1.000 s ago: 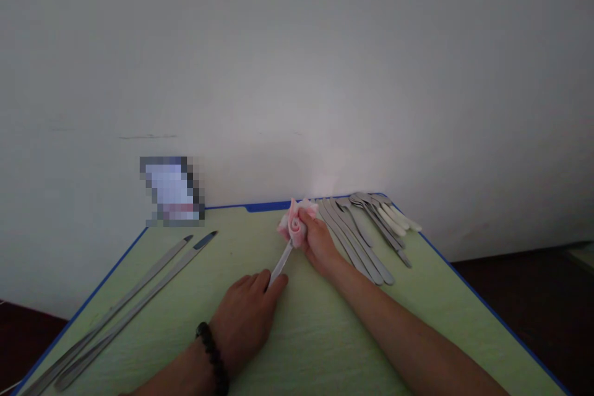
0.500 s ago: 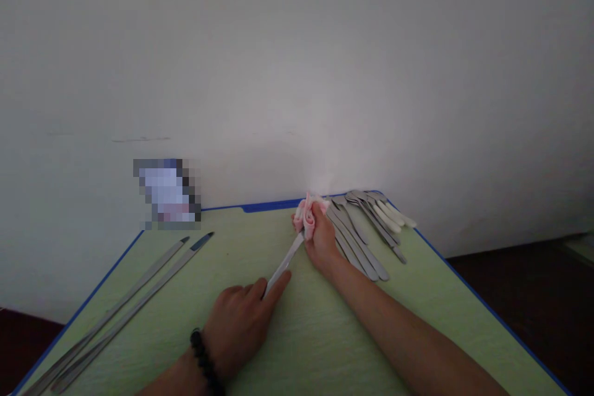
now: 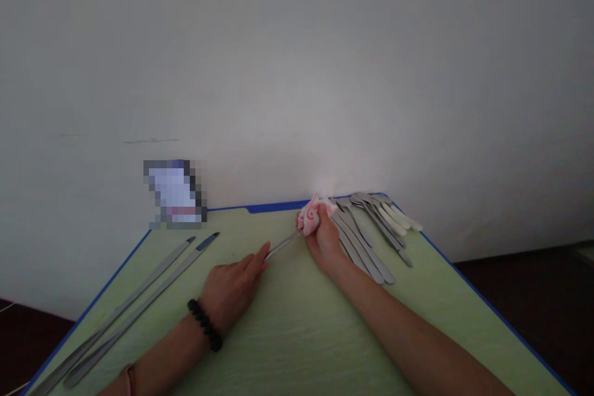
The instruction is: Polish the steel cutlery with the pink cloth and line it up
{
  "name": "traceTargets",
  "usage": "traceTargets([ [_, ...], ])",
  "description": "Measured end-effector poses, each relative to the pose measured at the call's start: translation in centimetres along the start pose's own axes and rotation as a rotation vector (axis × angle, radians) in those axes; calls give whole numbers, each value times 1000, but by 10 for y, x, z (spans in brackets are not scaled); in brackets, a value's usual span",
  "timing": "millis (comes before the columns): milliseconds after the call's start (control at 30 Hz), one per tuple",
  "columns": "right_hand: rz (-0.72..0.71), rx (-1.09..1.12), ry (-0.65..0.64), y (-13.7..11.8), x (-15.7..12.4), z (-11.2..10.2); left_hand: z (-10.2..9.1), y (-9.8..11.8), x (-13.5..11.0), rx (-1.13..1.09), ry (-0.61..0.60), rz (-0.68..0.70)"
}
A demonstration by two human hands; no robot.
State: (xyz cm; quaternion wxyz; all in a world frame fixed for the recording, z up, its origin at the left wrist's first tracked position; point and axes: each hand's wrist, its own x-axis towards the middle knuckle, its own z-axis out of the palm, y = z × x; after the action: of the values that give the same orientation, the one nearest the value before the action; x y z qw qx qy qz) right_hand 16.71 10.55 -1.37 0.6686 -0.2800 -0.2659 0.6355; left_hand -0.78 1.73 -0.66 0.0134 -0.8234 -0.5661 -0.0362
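My left hand [image 3: 232, 291], with a black bead bracelet at the wrist, is closed around one end of a metal table knife [image 3: 284, 245]. The knife slants up and to the right, and its far end is hidden in a pink and white cloth [image 3: 310, 219]. My right hand [image 3: 323, 241] grips that bunched cloth around the knife. Just right of my right hand lie several metal knives [image 3: 371, 263] and a fork [image 3: 355, 223]. Two more table knives [image 3: 153, 297] lie side by side on the left.
The light green table [image 3: 288, 346] has a blue edge and stands against a pale wall [image 3: 297, 74]. Spoons and forks [image 3: 380, 219], some with white handles [image 3: 394, 219], lie at the back right corner. A blurred-out phone-like object [image 3: 174, 192] leans at the back left.
My left hand has moved a little up and left, turning the knife to a flatter slant. The cloth has shifted slightly in my right hand. The whole view has moved slightly.
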Motion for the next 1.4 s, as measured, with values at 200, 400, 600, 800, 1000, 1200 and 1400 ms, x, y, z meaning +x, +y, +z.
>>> traceTargets([
  [200, 16, 22, -4, -1, -2, 2, 1, -4, -1, -468, 49, 108],
  [400, 28, -39, -81, -1, -4, 1, -7, 18, -7, -1082, -166, -130],
  [600, 102, -376, -326, 1, -20, 6, -6, 25, -4, -1229, -124, -191],
  [800, 171, -348, -325, 2, -26, 11, -11, 30, -4, -1188, -150, -166],
  [1000, 105, -13, -26, -3, -7, 2, -10, 29, -14, -1071, -257, -95],
  [1200, 35, 47, 25, -12, 1, -2, -8, 20, -10, -1094, -272, -57],
  [1400, 57, 33, -69, -13, 0, -1, -9, 17, -6, -1099, -218, -143],
])
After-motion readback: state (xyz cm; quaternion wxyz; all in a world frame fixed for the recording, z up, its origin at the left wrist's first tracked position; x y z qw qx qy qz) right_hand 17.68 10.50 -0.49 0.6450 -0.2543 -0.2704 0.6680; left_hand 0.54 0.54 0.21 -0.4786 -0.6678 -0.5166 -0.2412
